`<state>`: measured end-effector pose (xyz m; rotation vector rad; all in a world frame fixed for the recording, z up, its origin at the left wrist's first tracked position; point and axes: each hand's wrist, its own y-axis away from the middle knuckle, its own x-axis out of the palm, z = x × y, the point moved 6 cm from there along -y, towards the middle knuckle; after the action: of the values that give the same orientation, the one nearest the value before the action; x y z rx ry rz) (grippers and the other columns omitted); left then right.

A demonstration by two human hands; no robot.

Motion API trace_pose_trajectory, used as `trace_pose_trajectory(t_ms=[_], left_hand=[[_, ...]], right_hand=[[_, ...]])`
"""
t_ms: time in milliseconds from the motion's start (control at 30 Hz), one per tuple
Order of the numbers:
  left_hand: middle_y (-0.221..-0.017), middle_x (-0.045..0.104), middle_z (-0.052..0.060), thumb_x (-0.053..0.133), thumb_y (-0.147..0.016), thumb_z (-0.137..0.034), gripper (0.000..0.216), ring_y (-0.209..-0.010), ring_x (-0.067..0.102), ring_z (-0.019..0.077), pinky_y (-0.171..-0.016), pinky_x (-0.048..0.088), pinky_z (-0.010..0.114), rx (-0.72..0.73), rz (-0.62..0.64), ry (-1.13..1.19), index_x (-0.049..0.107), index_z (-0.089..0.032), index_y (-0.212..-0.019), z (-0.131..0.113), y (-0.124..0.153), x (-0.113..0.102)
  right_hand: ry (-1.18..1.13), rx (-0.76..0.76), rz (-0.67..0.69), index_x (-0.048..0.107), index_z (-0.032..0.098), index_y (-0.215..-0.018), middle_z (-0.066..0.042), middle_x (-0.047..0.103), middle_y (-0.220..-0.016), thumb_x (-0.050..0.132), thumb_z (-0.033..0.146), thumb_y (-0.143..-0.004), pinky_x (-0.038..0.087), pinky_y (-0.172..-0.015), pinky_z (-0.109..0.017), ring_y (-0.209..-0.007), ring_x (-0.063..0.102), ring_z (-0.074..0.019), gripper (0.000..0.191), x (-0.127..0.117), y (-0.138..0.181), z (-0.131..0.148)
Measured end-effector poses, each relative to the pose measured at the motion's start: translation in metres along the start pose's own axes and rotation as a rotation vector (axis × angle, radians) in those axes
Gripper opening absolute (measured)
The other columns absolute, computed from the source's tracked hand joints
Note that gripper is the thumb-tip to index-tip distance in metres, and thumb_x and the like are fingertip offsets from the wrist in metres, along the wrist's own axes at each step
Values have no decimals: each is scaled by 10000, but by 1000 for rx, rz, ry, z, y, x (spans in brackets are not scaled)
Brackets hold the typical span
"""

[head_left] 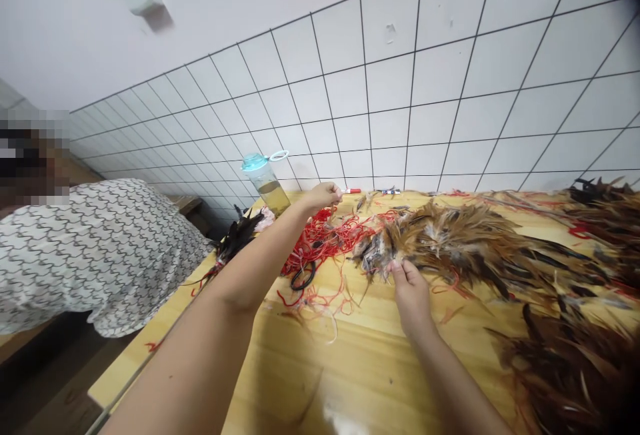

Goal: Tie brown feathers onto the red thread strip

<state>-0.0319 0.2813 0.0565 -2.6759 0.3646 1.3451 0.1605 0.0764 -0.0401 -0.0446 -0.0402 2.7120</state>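
My left hand (325, 196) is raised over the far side of the table, its fingers pinched together; whatever they hold is too small to make out. Below it lies a tangle of red string (325, 238). My right hand (411, 290) is closed in a pinch at the pale quill ends of a heap of brown feathers (450, 228), with the thumb and forefinger touching at a feather. A black ring (303, 276) rests at the near edge of the string. Just past my left hand is a red-capped marker (353, 190).
A bottle with a teal lid (270, 185) stands at the back left, near black feathers (239, 235). Dark brown feathers (575, 362) cover the near right of the wooden table (320, 368). Behind is a wire grid (367, 82). A person in a patterned top (105, 248) is at the left.
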Motion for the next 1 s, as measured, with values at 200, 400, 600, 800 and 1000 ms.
trace_pose_trajectory(t_ms=[200, 400, 600, 800, 1000], left_hand=[[-907, 680, 69, 551, -769, -146, 178, -739, 596, 119, -687, 468, 233, -45, -73, -125, 620, -135, -932, 6, 22, -21], [-997, 688, 75, 630, -734, -255, 237, -890, 619, 186, -826, 470, 277, 12, -4, -281, 671, -163, -948, -1, 22, 17], [-967, 692, 84, 591, -751, -257, 206, -919, 607, 207, -842, 463, 289, 48, 62, -372, 686, -160, -905, -3, 18, 56], [-862, 703, 28, 557, -767, -260, 190, -814, 603, 154, -731, 445, 227, 100, 228, -382, 673, -166, -884, -5, 42, 21], [-838, 720, -16, 706, -633, -273, 300, -777, 628, 129, -685, 440, 174, 104, 768, -280, 710, -220, -928, -7, 85, 4]], right_hand=[[-5, -31, -3, 562, 185, -665, -28, 592, -666, 505, 603, -762, 388, -663, -284, -688, 514, -179, 434, 1, -1, 2], [8, -62, 3, 560, 185, -660, -23, 578, -655, 491, 608, -768, 379, -662, -287, -675, 500, -172, 441, 2, -1, 3], [29, -88, 17, 559, 183, -682, -26, 588, -684, 475, 552, -801, 376, -686, -284, -704, 507, -174, 397, 2, -2, 0], [11, -82, 18, 551, 183, -673, -21, 574, -667, 472, 539, -797, 382, -665, -281, -691, 504, -174, 386, 5, -2, 1], [15, -83, 31, 553, 184, -666, -25, 581, -677, 466, 564, -790, 388, -674, -283, -701, 514, -176, 409, 4, -1, 4]])
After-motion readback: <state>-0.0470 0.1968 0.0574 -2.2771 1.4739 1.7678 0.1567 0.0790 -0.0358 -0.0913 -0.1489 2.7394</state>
